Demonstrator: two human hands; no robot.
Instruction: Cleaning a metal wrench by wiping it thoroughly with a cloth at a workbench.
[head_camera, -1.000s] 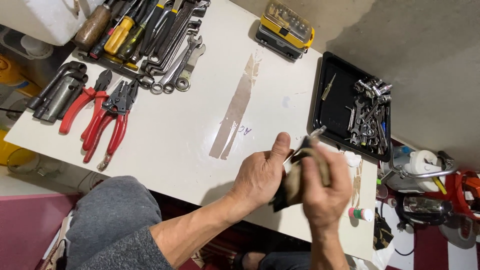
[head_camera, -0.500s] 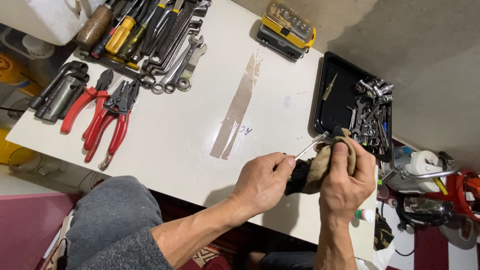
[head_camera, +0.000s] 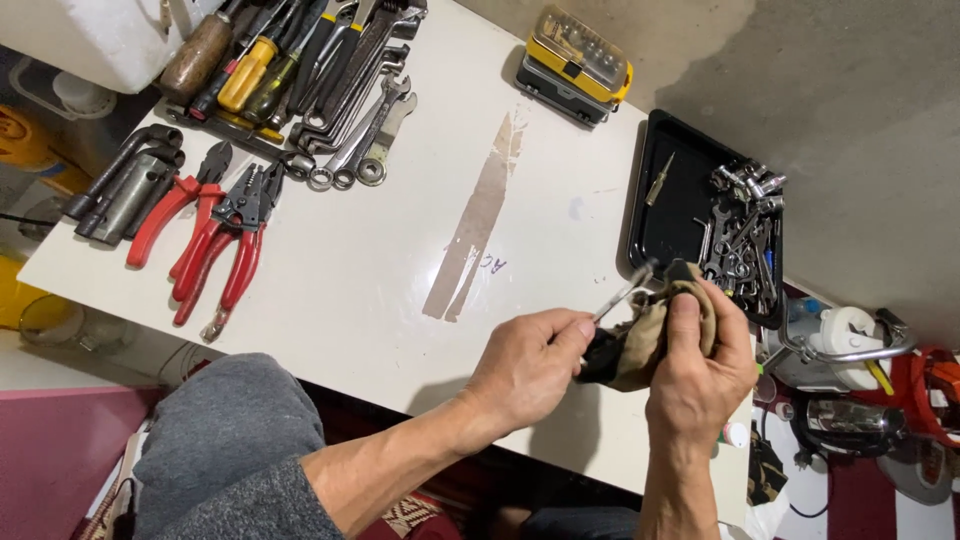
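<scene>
Head view, looking down. A slim metal tool (head_camera: 622, 297), apparently a small wrench, was held above the near right part of the white bench (head_camera: 400, 250), its long axis running from lower left to upper right and its far tip pointing toward the black tray (head_camera: 670, 215). The left hand (head_camera: 525, 365) pinched the tool's near end between thumb and fingers; the right hand (head_camera: 700, 375) closed around a crumpled tan rag (head_camera: 640, 340) pressed against the shaft, so both hands met at the tool, the right lying nearer the tip. The tray held a jumble of bright sockets and small wrenches (head_camera: 745, 230). Farther left lay red-handled pliers (head_camera: 215, 235), steel spanners (head_camera: 365, 125) and a yellow bit case (head_camera: 578, 55).
</scene>
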